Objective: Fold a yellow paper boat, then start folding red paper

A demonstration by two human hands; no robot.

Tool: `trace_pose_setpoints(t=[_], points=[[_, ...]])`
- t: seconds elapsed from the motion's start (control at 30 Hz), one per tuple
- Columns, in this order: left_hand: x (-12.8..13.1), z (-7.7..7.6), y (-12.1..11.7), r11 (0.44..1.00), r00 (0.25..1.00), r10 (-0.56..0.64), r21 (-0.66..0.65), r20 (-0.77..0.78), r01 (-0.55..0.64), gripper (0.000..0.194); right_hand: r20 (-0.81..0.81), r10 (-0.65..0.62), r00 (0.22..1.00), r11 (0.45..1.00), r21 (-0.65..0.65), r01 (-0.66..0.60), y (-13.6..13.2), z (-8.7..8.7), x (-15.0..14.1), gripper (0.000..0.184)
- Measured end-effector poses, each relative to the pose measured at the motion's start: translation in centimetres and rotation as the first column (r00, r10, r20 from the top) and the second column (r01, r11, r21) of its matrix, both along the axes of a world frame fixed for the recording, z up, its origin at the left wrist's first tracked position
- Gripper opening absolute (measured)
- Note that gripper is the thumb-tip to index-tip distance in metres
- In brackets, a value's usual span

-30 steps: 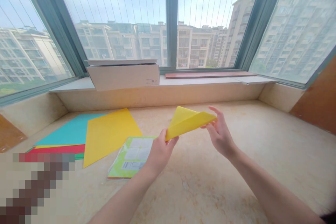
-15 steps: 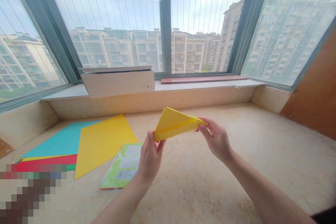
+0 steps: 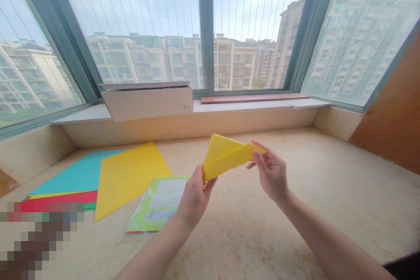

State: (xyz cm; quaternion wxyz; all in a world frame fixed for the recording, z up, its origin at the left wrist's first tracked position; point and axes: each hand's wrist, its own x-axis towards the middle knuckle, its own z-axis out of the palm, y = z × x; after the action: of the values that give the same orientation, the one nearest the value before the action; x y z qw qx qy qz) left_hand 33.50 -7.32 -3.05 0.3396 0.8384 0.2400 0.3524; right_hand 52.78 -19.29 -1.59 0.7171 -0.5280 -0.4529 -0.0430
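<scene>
A folded sheet of yellow paper (image 3: 225, 155), roughly triangular with a band turned up along its lower edge, is held in the air above the stone ledge. My left hand (image 3: 196, 192) pinches its lower left corner between thumb and fingers. At the right tip, my right hand (image 3: 271, 168) grips the paper, thumb in front and fingers behind. Below and left of my left hand lies a green-and-white packet (image 3: 157, 205) in clear wrap, partly covered by that hand. A flat yellow sheet (image 3: 131, 177) rests beside the packet.
Blue paper (image 3: 74, 173) and red paper (image 3: 62, 199) lie under the yellow sheet at the left, with green edges showing. A white box (image 3: 147, 103) and a reddish-brown board (image 3: 252, 98) sit on the window sill. A blurred patch hides the lower left corner.
The view has tilted up and turned slightly right. Both hands keep hold of the folded yellow paper, which has tipped and turned between them; its lower band looks wider than half a second ago.
</scene>
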Motion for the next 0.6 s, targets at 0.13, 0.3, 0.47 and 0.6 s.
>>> trace_pose_setpoints(t=[0.13, 0.3, 0.47, 0.6], points=[[0.1, -0.4, 0.0, 0.999, 1.0, -0.029, -0.032, -0.001, 0.029, 0.035, 0.16, 0.001, 0.987, 1.0, 0.009, -0.002, 0.0, -0.5, 0.9, 0.026], [0.1, -0.8, 0.1, 0.999, 0.999, -0.05, -0.017, -0.01, 0.049, 0.03, 0.358, 0.03, 0.933, 1.0, -0.004, -0.031, -0.6, -0.5, 2.2, 0.028], [0.0, -0.4, 0.3, 0.996, 1.0, -0.005, -0.094, 0.021, 0.007, 0.025, 0.513, 0.065, 0.856, 0.997, -0.067, -0.036, -1.7, 0.6, 2.9, 0.04], [-0.2, -0.2, 0.3, 0.987, 0.999, 0.023, -0.159, 0.025, -0.018, 0.017, 0.599, -0.001, 0.801, 0.996, -0.073, 0.055, -1.9, 1.1, 2.7, 0.041]])
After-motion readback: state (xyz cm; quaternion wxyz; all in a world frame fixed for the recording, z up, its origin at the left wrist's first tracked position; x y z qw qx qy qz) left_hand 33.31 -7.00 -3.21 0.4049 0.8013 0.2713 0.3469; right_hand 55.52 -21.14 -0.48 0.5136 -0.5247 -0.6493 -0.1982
